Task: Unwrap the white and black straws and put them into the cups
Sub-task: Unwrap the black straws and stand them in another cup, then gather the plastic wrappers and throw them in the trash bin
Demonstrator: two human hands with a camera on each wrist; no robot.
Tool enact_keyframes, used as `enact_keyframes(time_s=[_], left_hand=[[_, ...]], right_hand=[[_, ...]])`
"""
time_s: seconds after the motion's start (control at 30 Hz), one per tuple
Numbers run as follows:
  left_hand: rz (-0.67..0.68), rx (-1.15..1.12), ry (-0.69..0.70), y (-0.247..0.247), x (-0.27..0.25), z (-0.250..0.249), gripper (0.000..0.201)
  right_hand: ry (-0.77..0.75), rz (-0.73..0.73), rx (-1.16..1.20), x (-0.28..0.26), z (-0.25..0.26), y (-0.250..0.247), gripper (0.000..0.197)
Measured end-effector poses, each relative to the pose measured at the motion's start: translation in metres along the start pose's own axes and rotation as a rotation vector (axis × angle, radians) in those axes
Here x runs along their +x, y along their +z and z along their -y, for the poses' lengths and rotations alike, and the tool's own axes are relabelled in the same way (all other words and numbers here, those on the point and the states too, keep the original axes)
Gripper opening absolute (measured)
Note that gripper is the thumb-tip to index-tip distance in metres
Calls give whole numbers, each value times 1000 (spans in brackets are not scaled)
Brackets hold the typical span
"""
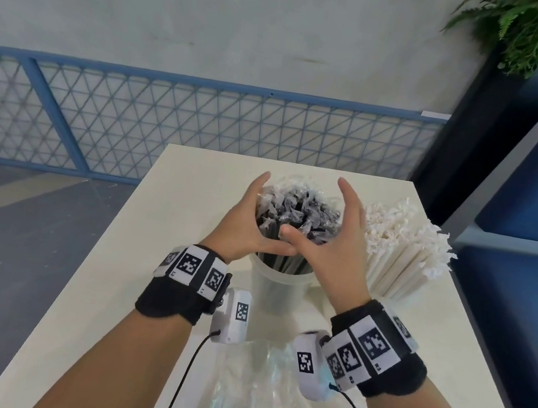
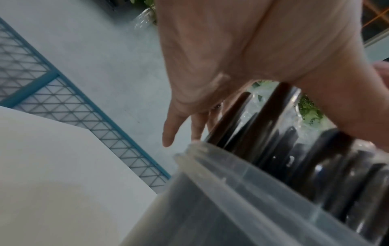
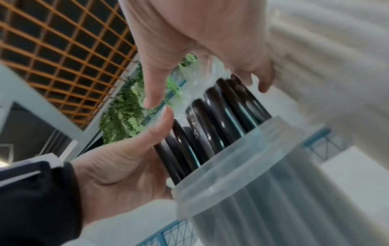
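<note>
Right now both hands are cupped round the bundle of black straws point(image 1: 296, 221) that stands upright in the translucent cup point(image 1: 278, 290) near the middle of the worktop point(image 1: 149, 256). The left hand point(image 1: 251, 222) lies against the left side of the bundle, fingers straight and pointing up, thumb lying across the near side; the right hand point(image 1: 330, 247) mirrors it on the right, fingers spread and its thumb pressing on the straws. Neither grip is closed round anything: the hands are open and only steady and gather the bundle. The straws already sit in the cup, each in a clear sleeve, the crinkled sleeve ends fanning out on top. To my eye the step is settling them, so I would press inward evenly from both sides, keep the cup from tipping, and ease the palms away together. The white straws point(image 1: 405, 254) lean in a dense sheaf just to the right, and crumpled clear wrapping point(image 1: 254, 395) lies at the near edge.
</note>
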State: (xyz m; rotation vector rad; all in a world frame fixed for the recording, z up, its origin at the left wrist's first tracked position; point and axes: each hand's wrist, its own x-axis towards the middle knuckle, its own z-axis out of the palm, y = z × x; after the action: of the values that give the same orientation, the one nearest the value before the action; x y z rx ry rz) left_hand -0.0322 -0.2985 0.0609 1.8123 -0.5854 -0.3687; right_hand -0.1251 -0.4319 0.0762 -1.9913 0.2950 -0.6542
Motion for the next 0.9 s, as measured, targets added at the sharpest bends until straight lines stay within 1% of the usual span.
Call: enact_keyframes(time_s=[0.07,0.1,0.13,0.17,0.23,0.27,0.3,0.33,0.37,0.4,0.43,0.47,0.53,0.6,0.67,0.73,0.83,0.9], left_hand=[[-79,7,-31,0,-13,5,125],[-147,-5,-55,2,-21,9,119],[-231,-18,-85,5,-30,13,108],[-322,-19,-111,10,-39,18,92],[-476,33,-126,26,-61,27,60],[-518,80,-96,36,-72,31,50],[-511,135,-56,48,-81,34,43],[-441,196,-18,60,-89,34,39],[-316,285,8,73,-95,35,36],[-169,423,36,87,-98,35,34],[-25,577,61,102,-100,37,37],[104,707,66,116,-100,40,46],[328,918,-11,138,-97,45,66],[481,1096,-107,151,-94,51,74],[550,1220,-147,158,-93,58,69],[557,1278,-135,161,-95,63,54],[549,1320,-104,159,-101,68,30],[507,1336,-65,154,-104,67,24]], right_hand=[[-132,-73,-39,-13,2,-9,84],[-211,-107,-51,-20,3,-14,75],[-284,-125,-61,-29,2,-20,63],[-346,-126,-74,-38,0,-26,49],[-411,-55,-91,-56,-13,-35,24],[-398,19,-101,-64,-23,-40,16],[-360,105,-131,-71,-36,-43,14],[-305,193,-185,-78,-50,-47,16],[-239,277,-264,-83,-65,-50,19],[-173,359,-360,-86,-78,-53,25],[-110,444,-468,-89,-91,-56,33],[-40,533,-583,-91,-101,-59,43],[117,699,-800,-94,-115,-65,65],[224,823,-945,-99,-123,-67,81],[255,901,-1027,-106,-129,-65,87],[244,917,-1058,-113,-134,-62,82],[230,899,-1018,-122,-137,-59,54],[228,905,-973,-126,-138,-58,35]])
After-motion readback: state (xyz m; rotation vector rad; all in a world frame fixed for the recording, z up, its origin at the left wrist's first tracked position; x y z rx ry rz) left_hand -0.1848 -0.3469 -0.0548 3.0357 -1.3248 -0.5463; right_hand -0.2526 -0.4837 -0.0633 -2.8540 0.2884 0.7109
